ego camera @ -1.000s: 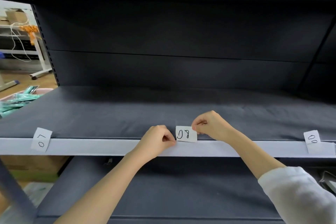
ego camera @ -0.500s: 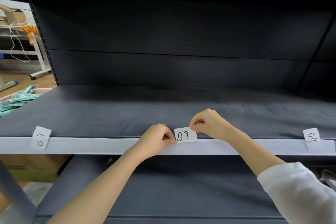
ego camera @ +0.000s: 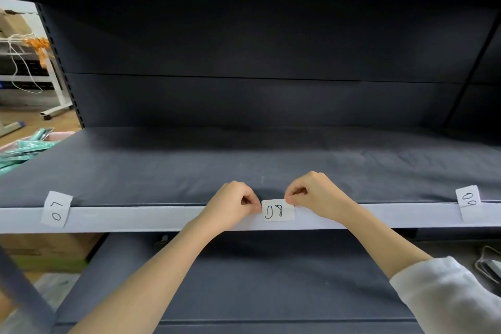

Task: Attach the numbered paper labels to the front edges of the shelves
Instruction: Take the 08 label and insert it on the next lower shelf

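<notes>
Dark shelf, white label handwritten "08", pinched both sides

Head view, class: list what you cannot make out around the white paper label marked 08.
- White paper label marked 08: how it sticks is hidden; its back faces the grey shelf edge.
- Left hand and right hand: fingertips curl out of sight.
- Metal object at right: cut off by the frame.

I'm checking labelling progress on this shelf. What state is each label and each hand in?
Middle label: on the shelf's front edge, pinched at both upper corners.
Left label: folded over the edge, untouched.
Right label: folded over the edge, untouched.
Left hand: pinching the middle label.
Right hand: pinching the middle label.
</notes>
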`<act>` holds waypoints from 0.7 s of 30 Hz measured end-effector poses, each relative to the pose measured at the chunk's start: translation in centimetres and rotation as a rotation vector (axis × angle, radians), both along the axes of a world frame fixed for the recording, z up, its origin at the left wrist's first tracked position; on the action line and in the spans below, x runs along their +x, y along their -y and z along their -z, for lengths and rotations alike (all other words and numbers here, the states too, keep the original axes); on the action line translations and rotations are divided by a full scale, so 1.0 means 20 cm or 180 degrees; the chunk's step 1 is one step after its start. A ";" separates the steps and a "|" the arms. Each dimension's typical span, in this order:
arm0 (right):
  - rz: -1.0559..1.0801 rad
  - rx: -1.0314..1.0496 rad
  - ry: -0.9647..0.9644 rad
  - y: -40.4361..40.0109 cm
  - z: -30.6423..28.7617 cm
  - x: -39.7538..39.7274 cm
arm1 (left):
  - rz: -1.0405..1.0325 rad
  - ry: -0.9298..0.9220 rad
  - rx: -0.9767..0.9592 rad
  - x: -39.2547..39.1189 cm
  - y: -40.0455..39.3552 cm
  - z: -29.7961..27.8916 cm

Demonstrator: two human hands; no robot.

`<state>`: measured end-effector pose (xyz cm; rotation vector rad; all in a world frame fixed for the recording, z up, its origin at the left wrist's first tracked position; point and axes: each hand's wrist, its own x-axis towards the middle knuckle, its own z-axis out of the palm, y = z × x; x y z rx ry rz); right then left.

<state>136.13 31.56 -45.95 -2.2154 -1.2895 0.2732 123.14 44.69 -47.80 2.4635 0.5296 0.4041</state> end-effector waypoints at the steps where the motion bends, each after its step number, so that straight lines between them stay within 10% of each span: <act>1: -0.0020 -0.0011 0.0027 0.00 0.00 0.00 | -0.0008 0.0050 -0.0045 0.00 -0.01 0.00; 21: -0.0148 -0.0179 0.0079 -0.01 0.01 0.03 | -0.0019 0.0383 -0.0259 0.05 -0.02 0.05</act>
